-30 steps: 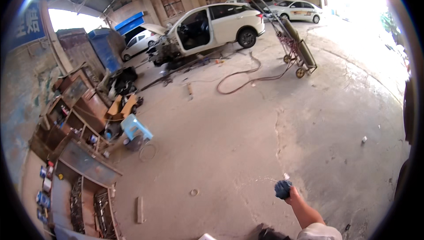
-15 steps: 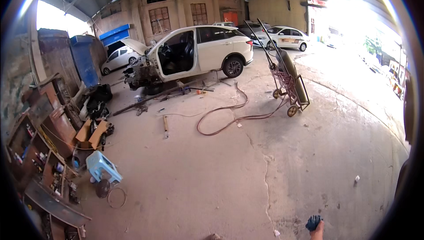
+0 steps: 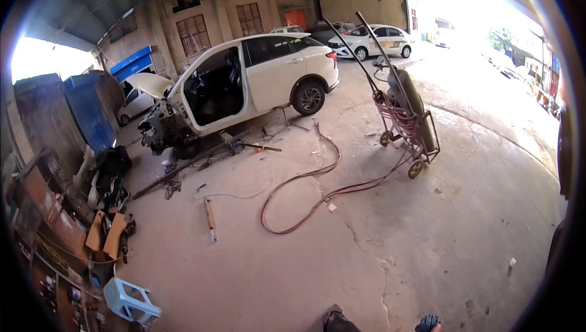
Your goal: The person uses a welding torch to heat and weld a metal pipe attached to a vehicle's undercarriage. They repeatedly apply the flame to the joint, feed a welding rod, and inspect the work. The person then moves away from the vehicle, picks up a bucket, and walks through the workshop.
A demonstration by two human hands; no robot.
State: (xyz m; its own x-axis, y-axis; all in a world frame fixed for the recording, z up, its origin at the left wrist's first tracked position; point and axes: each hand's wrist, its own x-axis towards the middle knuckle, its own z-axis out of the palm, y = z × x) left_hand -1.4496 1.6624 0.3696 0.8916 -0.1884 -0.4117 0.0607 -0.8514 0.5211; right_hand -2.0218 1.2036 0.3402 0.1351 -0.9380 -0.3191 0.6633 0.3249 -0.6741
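Camera view has tipped up since the earlier frames: the right hand (image 3: 434, 328) with its dark blue rounded object (image 3: 428, 322) has dropped from mid-lower frame to the very bottom edge, and the white hatchback car with open door and stripped front (image 3: 244, 91) now sits larger and nearer centre.

Head view: only a sliver of the right hand shows, at the lower edge. The blue object sits right at the fingers, touching, apparently clasped; how tightly the fingers close cannot be told. Left hand is out of view. A dark shoe toe (image 3: 337, 321) is just beside, to the left.

Risk, as a judgement: the long red hose looping over the cracked concrete floor (image 3: 317, 188) from the gas cylinder trolley (image 3: 408, 121) could catch a foot while the person walks with eyes up, jolting the object loose.
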